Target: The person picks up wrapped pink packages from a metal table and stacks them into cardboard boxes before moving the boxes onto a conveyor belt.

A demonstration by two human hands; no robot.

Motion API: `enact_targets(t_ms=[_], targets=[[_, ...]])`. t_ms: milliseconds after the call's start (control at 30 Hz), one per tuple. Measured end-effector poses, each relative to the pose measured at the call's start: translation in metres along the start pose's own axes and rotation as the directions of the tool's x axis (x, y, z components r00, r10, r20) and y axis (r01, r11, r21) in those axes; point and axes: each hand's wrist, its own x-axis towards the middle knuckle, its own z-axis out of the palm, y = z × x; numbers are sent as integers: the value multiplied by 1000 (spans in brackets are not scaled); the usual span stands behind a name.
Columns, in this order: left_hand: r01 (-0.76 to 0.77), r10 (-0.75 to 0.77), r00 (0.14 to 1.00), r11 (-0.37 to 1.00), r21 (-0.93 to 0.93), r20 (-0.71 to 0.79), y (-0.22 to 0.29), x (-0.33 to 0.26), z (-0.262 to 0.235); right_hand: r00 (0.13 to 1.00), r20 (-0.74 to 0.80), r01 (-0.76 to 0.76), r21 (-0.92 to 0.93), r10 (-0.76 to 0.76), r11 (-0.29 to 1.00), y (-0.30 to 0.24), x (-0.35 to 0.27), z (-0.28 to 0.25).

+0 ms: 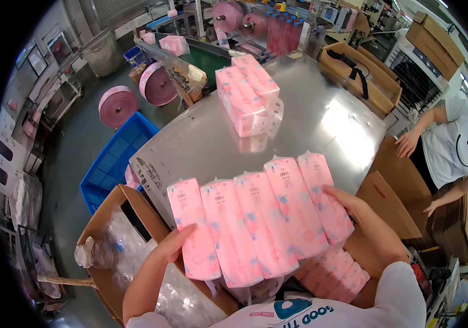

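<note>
a: so, where is the row of five pink packs (258, 218)?

b: at the near edge of the steel worktop (321, 126), pressed between left hand (173, 243) and right hand (354, 210).

a: each grip?

b: flat, fingers spread on the end packs; thumbs seemingly hidden.

a: nearby?

b: more pink packs (247, 93) further back; an open carton (108, 246) below left.

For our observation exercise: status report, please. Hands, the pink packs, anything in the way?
Left hand and right hand clamp a row of five pink packs from both ends. Row at steel table edge. Open carton below left; second pack stack farther back.
</note>
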Motion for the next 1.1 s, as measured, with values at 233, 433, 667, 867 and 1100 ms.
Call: enact_targets(t_ms=[233, 433, 667, 867, 1100], targets=[[-239, 248, 962, 967, 89, -112, -13, -15, 21, 944, -216, 324, 461, -249, 826, 51, -81, 21], [-472, 593, 777, 770, -429, 209, -34, -20, 22, 845, -95, 452, -398, -526, 798, 149, -107, -38], [-374, 450, 865, 874, -309, 224, -44, 5, 63, 670, -440, 280, -597, -598, 752, 246, -124, -19], [-281, 314, 862, 949, -140, 397, -45, 32, 169, 643, -642, 492, -72, -418, 868, 341, -216, -27], [25, -277, 696, 932, 363, 662, -119, 53, 315, 439, -896, 720, 398, 70, 568, 480, -280, -21]])
